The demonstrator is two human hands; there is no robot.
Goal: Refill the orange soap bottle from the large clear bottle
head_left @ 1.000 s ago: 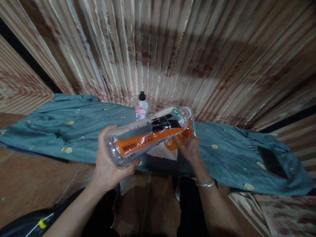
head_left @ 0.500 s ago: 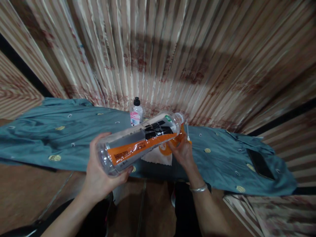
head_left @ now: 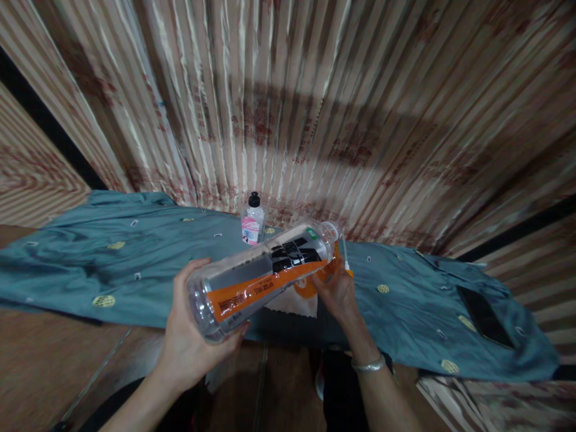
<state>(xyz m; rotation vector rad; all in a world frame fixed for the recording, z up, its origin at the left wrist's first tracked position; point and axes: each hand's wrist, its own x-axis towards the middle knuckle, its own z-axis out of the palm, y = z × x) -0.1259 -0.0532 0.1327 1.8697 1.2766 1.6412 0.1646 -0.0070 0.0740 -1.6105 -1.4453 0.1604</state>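
Observation:
A large clear plastic bottle [head_left: 265, 276] with an orange and black label lies tilted in the air. Its base rests in the grip of my left hand [head_left: 193, 336], and its mouth points up to the right. My right hand [head_left: 339, 291] is beside the bottle's neck, its fingers closed round a glossy orange object [head_left: 335, 261]. The bottle hides much of that object, so its kind is unclear; a thin white piece [head_left: 346, 255] stands out near it. Below the bottle, a white sheet with a scalloped edge [head_left: 292, 305] lies on the cloth, an orange shape beside it.
Behind my hands stands a small clear bottle [head_left: 252, 222] with a black cap and pink label. A dark phone [head_left: 483, 315] lies at the right on the teal patterned cloth [head_left: 148, 252]. A striped, pleated curtain [head_left: 288, 108] rises along the back edge.
The whole view has shifted slightly, so everything sits a little lower and to the right. Both hands keep their grips, and the large bottle keeps nearly the same tilt.

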